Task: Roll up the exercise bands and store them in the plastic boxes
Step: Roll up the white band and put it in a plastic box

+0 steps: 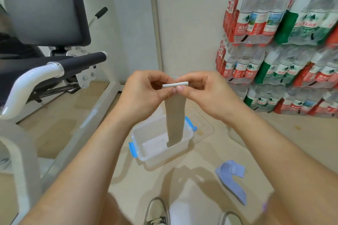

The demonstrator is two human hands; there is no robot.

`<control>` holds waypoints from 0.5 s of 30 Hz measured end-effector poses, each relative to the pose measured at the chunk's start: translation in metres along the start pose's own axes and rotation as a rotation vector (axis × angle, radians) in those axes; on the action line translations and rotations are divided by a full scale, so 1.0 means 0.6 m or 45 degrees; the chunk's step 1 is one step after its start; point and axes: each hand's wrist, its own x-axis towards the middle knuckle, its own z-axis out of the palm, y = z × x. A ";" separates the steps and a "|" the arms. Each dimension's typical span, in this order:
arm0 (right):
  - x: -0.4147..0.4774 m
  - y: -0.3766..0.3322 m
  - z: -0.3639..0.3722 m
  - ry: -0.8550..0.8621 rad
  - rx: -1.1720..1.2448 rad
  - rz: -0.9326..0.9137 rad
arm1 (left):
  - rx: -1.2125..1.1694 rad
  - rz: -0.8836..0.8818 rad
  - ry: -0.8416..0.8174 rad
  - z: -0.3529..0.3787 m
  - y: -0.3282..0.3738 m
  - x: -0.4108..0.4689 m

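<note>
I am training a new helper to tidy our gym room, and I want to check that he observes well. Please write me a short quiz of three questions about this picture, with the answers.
1. True or false: the plastic box below the grey band has its lid on.
2. Fill in: the left hand and the right hand both pinch the ___ top end of the grey band.
3. Where does the purple band lie?
A) in the plastic box
B) on the floor, right of the plastic box
C) in the right hand

Key: 1 false; 2 rolled; 3 B.
</note>
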 end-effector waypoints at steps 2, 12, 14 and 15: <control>0.005 -0.001 0.001 0.116 0.007 -0.045 | -0.108 -0.039 0.029 0.000 -0.004 0.002; 0.011 -0.020 -0.013 0.379 0.547 -0.005 | 0.026 -0.286 -0.779 0.021 -0.041 -0.006; 0.011 -0.021 -0.025 0.376 0.505 0.009 | 0.019 -0.307 -0.834 0.015 -0.037 -0.008; 0.011 -0.021 -0.032 0.321 0.563 0.062 | -0.055 -0.291 -0.895 0.009 -0.033 -0.009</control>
